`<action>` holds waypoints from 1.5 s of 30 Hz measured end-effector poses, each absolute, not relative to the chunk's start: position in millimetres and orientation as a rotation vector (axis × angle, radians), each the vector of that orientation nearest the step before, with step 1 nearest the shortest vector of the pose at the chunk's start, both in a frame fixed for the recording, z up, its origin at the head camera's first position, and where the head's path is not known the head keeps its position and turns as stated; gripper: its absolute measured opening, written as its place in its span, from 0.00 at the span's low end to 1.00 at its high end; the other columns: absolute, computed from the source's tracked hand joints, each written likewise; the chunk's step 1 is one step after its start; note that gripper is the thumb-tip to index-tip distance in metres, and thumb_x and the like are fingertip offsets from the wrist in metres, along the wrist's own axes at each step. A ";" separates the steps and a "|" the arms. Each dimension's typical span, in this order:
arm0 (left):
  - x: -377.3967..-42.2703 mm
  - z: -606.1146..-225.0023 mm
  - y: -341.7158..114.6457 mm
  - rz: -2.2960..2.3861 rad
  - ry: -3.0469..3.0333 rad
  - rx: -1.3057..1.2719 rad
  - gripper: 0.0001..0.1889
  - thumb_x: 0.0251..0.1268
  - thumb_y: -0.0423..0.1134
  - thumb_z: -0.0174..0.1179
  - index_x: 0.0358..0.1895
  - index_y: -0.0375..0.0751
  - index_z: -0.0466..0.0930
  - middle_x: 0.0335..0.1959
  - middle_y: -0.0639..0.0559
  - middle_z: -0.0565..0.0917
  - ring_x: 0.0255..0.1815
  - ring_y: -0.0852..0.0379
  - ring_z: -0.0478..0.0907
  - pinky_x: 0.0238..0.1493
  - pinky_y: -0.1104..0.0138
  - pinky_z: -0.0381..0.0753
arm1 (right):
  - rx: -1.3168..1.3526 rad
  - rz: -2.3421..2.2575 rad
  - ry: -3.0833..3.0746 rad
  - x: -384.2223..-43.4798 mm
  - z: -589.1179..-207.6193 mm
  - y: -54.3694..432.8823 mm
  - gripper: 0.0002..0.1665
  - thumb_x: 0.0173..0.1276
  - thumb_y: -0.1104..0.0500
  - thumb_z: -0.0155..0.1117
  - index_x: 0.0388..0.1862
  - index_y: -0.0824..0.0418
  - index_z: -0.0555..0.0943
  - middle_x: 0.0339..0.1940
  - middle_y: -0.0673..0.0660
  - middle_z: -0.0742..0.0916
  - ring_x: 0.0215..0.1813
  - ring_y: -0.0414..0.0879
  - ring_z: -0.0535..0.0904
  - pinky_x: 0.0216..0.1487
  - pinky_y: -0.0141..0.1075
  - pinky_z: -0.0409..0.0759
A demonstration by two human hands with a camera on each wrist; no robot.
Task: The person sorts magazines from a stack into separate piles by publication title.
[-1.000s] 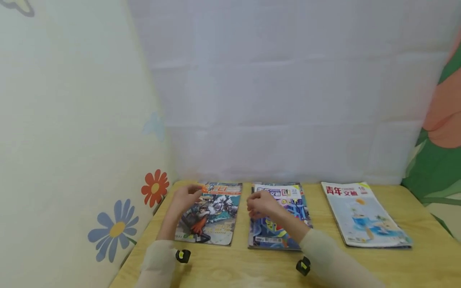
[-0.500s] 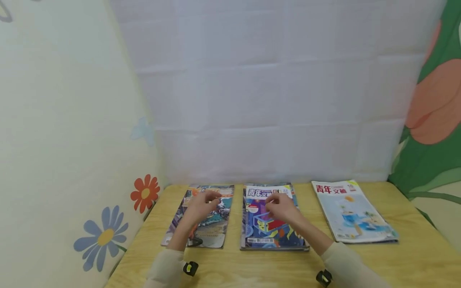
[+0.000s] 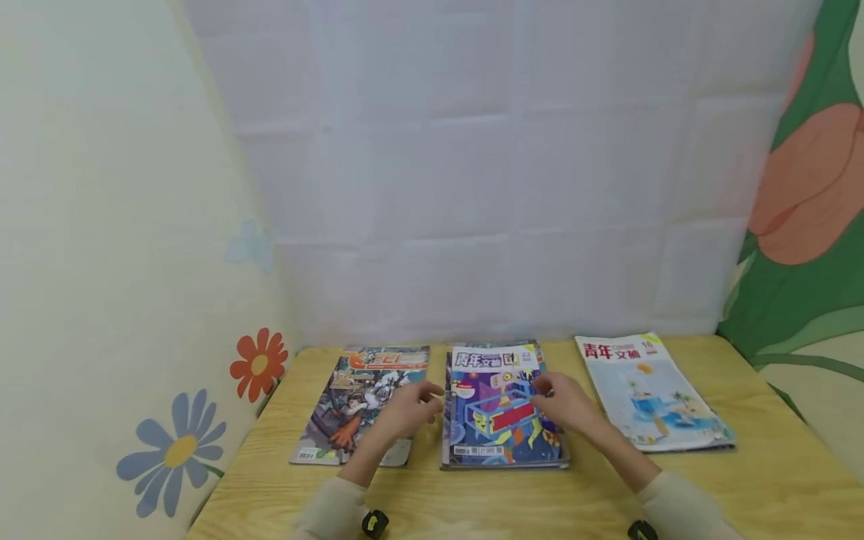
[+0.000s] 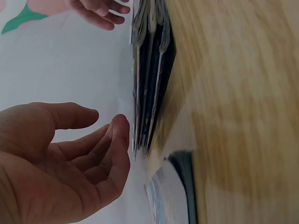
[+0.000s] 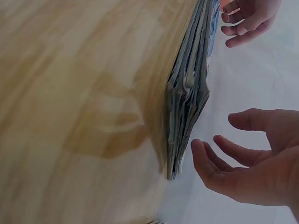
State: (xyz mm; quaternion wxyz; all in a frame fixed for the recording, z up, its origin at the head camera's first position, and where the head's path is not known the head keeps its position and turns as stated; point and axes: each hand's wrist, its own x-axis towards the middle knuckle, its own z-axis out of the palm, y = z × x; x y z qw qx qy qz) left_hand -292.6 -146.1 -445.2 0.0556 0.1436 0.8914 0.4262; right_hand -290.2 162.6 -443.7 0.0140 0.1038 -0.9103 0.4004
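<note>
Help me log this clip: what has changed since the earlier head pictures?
The left hand moved right across the left magazine to its right edge; the right hand moved right across the middle stack to its right edge. Nothing was visibly gripped or let go. These and the right magazine stayed put.

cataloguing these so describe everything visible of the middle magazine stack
The middle magazine stack lies flat on the table, several paper issues thick, edges slightly uneven. Its purple-blue top cover shows a red-panelled box drawing under a white title band. The left hand and right hand flank it, neither gripping; fingertip contact is unclear.
</note>
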 end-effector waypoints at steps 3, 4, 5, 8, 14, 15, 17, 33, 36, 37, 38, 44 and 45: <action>-294.3 -448.5 -140.8 1.254 2.709 0.431 0.19 0.70 0.36 0.58 0.60 0.30 0.80 0.38 0.47 0.85 0.32 0.52 0.81 0.27 0.62 0.77 | 0.308 1.199 -2.916 -289.8 -445.6 168.3 0.20 0.65 0.65 0.70 0.54 0.73 0.82 0.42 0.60 0.85 0.45 0.52 0.81 0.48 0.48 0.83; -294.5 -448.6 -139.6 1.243 2.713 0.427 0.19 0.71 0.36 0.58 0.60 0.29 0.80 0.39 0.47 0.85 0.32 0.53 0.81 0.28 0.62 0.77 | 0.307 1.190 -2.934 -289.9 -446.2 169.7 0.21 0.65 0.65 0.70 0.55 0.74 0.81 0.43 0.61 0.85 0.46 0.54 0.81 0.49 0.49 0.83; -294.8 -448.9 -138.8 1.229 2.721 0.435 0.19 0.71 0.36 0.58 0.60 0.29 0.80 0.41 0.45 0.85 0.32 0.54 0.80 0.28 0.62 0.78 | 0.300 1.186 -2.951 -289.9 -446.8 170.8 0.22 0.65 0.64 0.70 0.55 0.75 0.80 0.44 0.62 0.85 0.48 0.55 0.81 0.50 0.50 0.83; -295.9 -448.7 -135.3 1.180 2.735 0.434 0.19 0.72 0.36 0.58 0.60 0.29 0.81 0.44 0.44 0.85 0.32 0.55 0.78 0.29 0.63 0.77 | 0.273 1.175 -2.988 -290.4 -449.3 173.8 0.24 0.66 0.63 0.70 0.57 0.76 0.79 0.46 0.63 0.85 0.50 0.57 0.82 0.51 0.51 0.82; -295.9 -449.2 -130.8 1.148 2.706 0.447 0.17 0.72 0.38 0.60 0.57 0.30 0.83 0.42 0.45 0.84 0.29 0.56 0.75 0.26 0.64 0.75 | 0.187 1.231 -3.064 -288.6 -448.3 175.3 0.27 0.67 0.61 0.68 0.60 0.76 0.77 0.37 0.58 0.83 0.39 0.49 0.80 0.40 0.42 0.82; -295.6 -449.1 -130.5 1.153 2.706 0.445 0.17 0.72 0.38 0.60 0.57 0.30 0.84 0.43 0.45 0.84 0.29 0.55 0.76 0.26 0.64 0.75 | 0.190 1.244 -3.076 -287.5 -447.2 175.0 0.26 0.67 0.61 0.68 0.60 0.76 0.78 0.36 0.57 0.83 0.38 0.48 0.79 0.39 0.41 0.82; -295.7 -449.4 -129.7 1.173 2.702 0.435 0.17 0.71 0.38 0.60 0.57 0.30 0.84 0.43 0.45 0.85 0.30 0.55 0.76 0.27 0.64 0.76 | 0.222 1.255 -3.090 -284.0 -443.9 174.7 0.24 0.65 0.62 0.68 0.56 0.76 0.79 0.35 0.57 0.84 0.36 0.48 0.79 0.38 0.41 0.82; -298.0 -451.8 -122.1 1.869 2.147 0.091 0.19 0.72 0.34 0.59 0.61 0.28 0.75 0.43 0.39 0.84 0.40 0.49 0.84 0.46 0.54 0.85 | 0.117 1.360 -3.093 -290.5 -449.0 182.8 0.29 0.68 0.60 0.68 0.58 0.81 0.75 0.44 0.65 0.85 0.43 0.52 0.83 0.45 0.46 0.84; -298.5 -456.7 -117.3 1.973 1.953 0.115 0.23 0.72 0.35 0.61 0.65 0.33 0.67 0.47 0.35 0.83 0.45 0.44 0.84 0.48 0.51 0.85 | 0.099 1.408 -3.090 -291.0 -447.7 184.3 0.29 0.68 0.60 0.68 0.59 0.82 0.75 0.43 0.63 0.85 0.40 0.50 0.83 0.42 0.43 0.84; -297.9 -458.5 -115.0 1.996 1.907 0.108 0.24 0.71 0.35 0.62 0.66 0.35 0.65 0.48 0.34 0.83 0.46 0.43 0.84 0.47 0.50 0.85 | 0.097 1.416 -3.090 -291.0 -447.1 184.6 0.29 0.68 0.60 0.68 0.59 0.82 0.75 0.43 0.63 0.85 0.40 0.49 0.83 0.42 0.43 0.84; -297.6 -460.5 -112.6 2.011 1.877 0.093 0.26 0.70 0.36 0.63 0.66 0.38 0.64 0.49 0.33 0.83 0.47 0.42 0.84 0.46 0.50 0.85 | 0.093 1.422 -3.091 -291.0 -446.8 185.0 0.29 0.68 0.60 0.68 0.59 0.82 0.75 0.43 0.63 0.85 0.40 0.49 0.83 0.43 0.43 0.84; -296.3 -467.3 -104.2 2.069 1.868 0.040 0.29 0.62 0.29 0.65 0.63 0.39 0.60 0.50 0.36 0.82 0.43 0.47 0.84 0.39 0.55 0.86 | 0.060 1.447 -3.097 -292.7 -446.1 186.3 0.29 0.69 0.60 0.68 0.60 0.81 0.75 0.43 0.62 0.85 0.39 0.49 0.83 0.42 0.43 0.84; -296.0 -467.3 -103.8 2.091 1.864 0.048 0.29 0.61 0.27 0.64 0.63 0.38 0.60 0.51 0.36 0.82 0.43 0.47 0.84 0.39 0.55 0.86 | 0.054 1.450 -3.099 -292.8 -445.9 186.4 0.29 0.69 0.60 0.68 0.60 0.81 0.75 0.42 0.62 0.85 0.39 0.49 0.83 0.42 0.42 0.84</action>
